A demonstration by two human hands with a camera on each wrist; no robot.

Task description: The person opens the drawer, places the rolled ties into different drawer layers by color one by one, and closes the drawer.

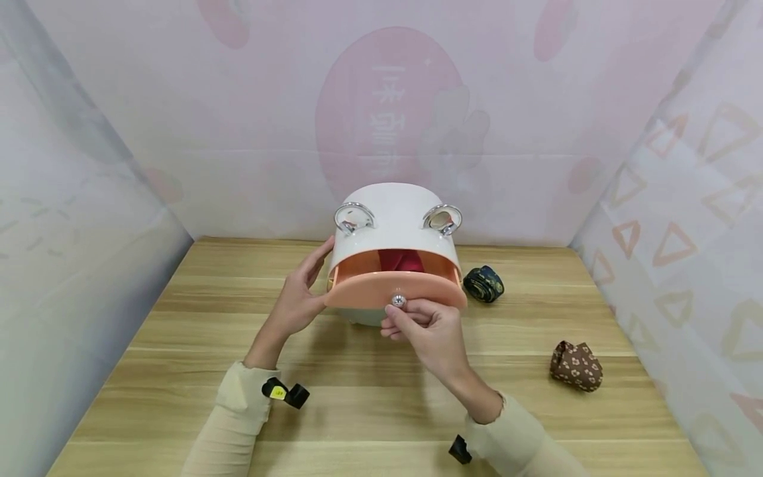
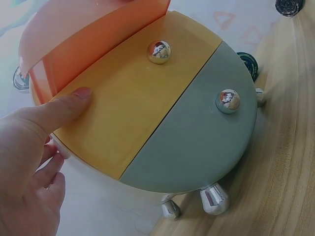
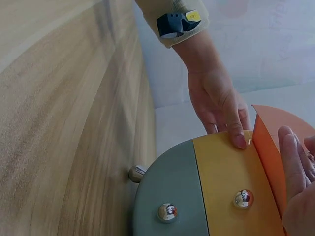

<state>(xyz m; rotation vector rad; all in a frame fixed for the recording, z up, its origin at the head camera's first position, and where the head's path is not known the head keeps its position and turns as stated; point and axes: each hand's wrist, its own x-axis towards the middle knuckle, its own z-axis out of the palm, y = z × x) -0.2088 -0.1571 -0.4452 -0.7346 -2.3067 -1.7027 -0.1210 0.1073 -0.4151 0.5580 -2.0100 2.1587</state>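
Note:
A small drawer cabinet [image 1: 393,205] with a white shell stands on silver feet. Its orange top drawer [image 1: 357,291] is pulled out, and dark red cloth [image 1: 402,260] shows inside. My right hand [image 1: 438,334] pinches the silver knob [image 1: 399,301] of that drawer between thumb and fingers. Along the cabinet's left side lies my left hand [image 1: 301,298], its fingers straight in the head view. Its thumb [image 2: 74,103] presses flat on the yellow drawer front [image 2: 128,103]. Below, the green drawer front [image 2: 197,132] is closed, as is the yellow one.
A dark patterned rolled strip [image 1: 484,285] lies just right of the cabinet. Nearer the right edge of the wooden table [image 1: 197,344] sits a brown flowered cloth bundle [image 1: 575,366]. Two silver-rimmed rings [image 1: 443,219] stick up from the cabinet's top. Printed curtains surround the table.

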